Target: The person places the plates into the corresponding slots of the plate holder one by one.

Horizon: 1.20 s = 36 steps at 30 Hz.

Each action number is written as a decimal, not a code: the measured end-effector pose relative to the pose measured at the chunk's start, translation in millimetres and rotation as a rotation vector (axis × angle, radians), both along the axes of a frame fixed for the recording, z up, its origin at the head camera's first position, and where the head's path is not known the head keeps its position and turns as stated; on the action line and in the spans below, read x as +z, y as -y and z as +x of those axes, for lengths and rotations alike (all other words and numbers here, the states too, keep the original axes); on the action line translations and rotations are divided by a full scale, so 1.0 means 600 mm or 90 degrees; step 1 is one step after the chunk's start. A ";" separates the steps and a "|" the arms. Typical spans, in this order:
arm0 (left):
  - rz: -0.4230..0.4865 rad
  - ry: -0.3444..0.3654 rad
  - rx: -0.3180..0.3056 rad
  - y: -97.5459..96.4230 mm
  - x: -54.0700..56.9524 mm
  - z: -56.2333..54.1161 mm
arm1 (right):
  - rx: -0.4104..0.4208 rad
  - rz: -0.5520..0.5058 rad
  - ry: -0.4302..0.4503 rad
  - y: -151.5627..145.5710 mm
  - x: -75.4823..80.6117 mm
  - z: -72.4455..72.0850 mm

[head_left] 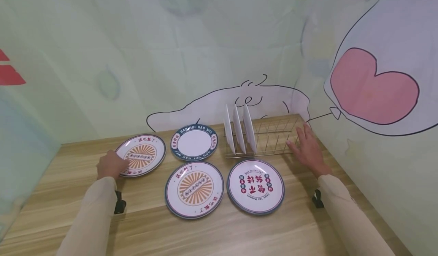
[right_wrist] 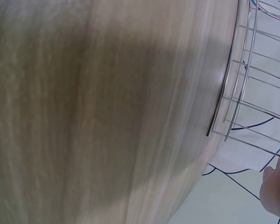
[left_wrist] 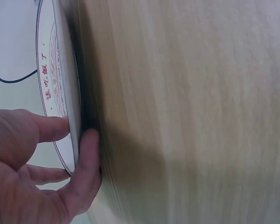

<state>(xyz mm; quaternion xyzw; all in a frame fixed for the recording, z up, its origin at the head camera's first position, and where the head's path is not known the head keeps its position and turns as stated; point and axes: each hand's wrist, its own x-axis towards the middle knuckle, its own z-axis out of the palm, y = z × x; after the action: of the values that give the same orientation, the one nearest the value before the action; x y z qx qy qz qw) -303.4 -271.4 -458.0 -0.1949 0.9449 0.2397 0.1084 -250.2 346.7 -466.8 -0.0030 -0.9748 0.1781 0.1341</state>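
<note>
My left hand (head_left: 111, 165) pinches the near-left rim of a white plate with an orange sunburst print (head_left: 148, 155). In the left wrist view the thumb lies on top of this plate (left_wrist: 73, 100) and fingers reach under its rim, which is slightly off the wood. My right hand (head_left: 309, 149) is at the right end of a metal wire dish rack (head_left: 273, 136), thumb and fingers spread and fairly straight. Part of that hand (right_wrist: 275, 189) shows beside the rack's end wires (right_wrist: 252, 144) in the right wrist view; exact contact is unclear. Three white plates (head_left: 239, 130) stand upright in the rack's left slots.
On the wooden table (head_left: 143, 225) lie a blue-rimmed plate (head_left: 194, 143), a second sunburst plate (head_left: 194, 190) and a plate with red and blue lettering (head_left: 256, 187). Behind the table hangs a printed cloth (head_left: 137, 58), which also runs along the right side.
</note>
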 end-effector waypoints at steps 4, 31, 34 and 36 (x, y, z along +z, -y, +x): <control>0.011 0.000 0.002 0.003 -0.005 -0.006 | -0.002 -0.001 0.002 0.000 0.001 0.000; 0.116 0.014 0.050 0.016 -0.005 -0.003 | 0.007 -0.002 -0.015 -0.001 -0.007 -0.003; 0.156 0.007 0.060 0.019 -0.009 -0.002 | 0.007 0.000 -0.015 -0.001 -0.007 -0.003; 0.178 -0.008 0.065 0.020 -0.009 -0.003 | 0.009 -0.001 -0.018 -0.002 -0.007 -0.003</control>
<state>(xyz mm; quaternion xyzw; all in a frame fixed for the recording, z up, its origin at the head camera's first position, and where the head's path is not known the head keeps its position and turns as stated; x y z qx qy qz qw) -305.0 -283.2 -463.5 -0.2242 0.8920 0.3751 0.1160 -251.7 347.7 -470.8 0.0061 -0.9727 0.1799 0.1467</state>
